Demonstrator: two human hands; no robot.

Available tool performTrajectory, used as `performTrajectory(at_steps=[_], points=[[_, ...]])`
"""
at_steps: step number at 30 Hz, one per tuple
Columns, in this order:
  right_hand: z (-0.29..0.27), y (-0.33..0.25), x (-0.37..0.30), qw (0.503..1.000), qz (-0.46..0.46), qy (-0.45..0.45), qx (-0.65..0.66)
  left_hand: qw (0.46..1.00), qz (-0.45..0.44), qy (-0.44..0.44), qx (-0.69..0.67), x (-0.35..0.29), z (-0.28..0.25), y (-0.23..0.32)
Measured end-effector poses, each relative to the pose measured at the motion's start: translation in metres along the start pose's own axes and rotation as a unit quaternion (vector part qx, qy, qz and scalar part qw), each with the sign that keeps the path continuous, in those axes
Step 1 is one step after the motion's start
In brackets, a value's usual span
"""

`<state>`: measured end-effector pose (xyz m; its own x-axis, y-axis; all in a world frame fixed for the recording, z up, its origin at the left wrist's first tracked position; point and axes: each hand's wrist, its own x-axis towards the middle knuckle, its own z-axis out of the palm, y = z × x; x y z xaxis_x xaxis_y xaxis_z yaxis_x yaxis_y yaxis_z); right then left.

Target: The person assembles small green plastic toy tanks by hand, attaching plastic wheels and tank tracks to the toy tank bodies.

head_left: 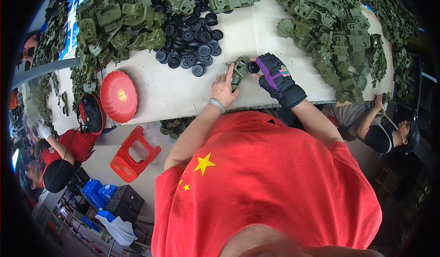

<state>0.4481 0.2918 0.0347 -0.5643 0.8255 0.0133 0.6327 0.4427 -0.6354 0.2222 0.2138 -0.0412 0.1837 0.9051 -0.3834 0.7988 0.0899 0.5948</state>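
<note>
At the worktop's (169,92) near side, my left hand (223,92) touches a green vehicle body (239,73), probably steadying it, can't tell if pinching; my right hand (280,79) has fingers pinching a black wheel (253,67) just right of it.

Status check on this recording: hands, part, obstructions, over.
Left hand on green toy car. Gloved right hand holding black wheel at its right side. Wheel pile beyond, not between hands.

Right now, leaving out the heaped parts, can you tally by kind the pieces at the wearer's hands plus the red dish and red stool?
Green plastic body at the left hand: 1
Black wheel at the right hand: 1
Red dish: 1
Red stool: 1
Total: 4
</note>
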Motion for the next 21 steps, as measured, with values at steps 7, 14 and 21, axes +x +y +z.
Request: performTrajectory(at_steps=[7,14,21], points=[[0.005,-0.002,0.018,0.992,-0.032,-0.067,-0.103,1.000,-0.009,0.014,0.011,0.000,0.008,0.001],[0.007,-0.001,0.027,0.991,-0.022,-0.058,-0.119,0.999,-0.034,-0.004,-0.020,0.005,-0.001,0.008],[0.000,-0.005,0.044,0.998,-0.043,0.007,-0.040,0.999,-0.037,-0.001,-0.030,0.007,-0.001,0.000]])
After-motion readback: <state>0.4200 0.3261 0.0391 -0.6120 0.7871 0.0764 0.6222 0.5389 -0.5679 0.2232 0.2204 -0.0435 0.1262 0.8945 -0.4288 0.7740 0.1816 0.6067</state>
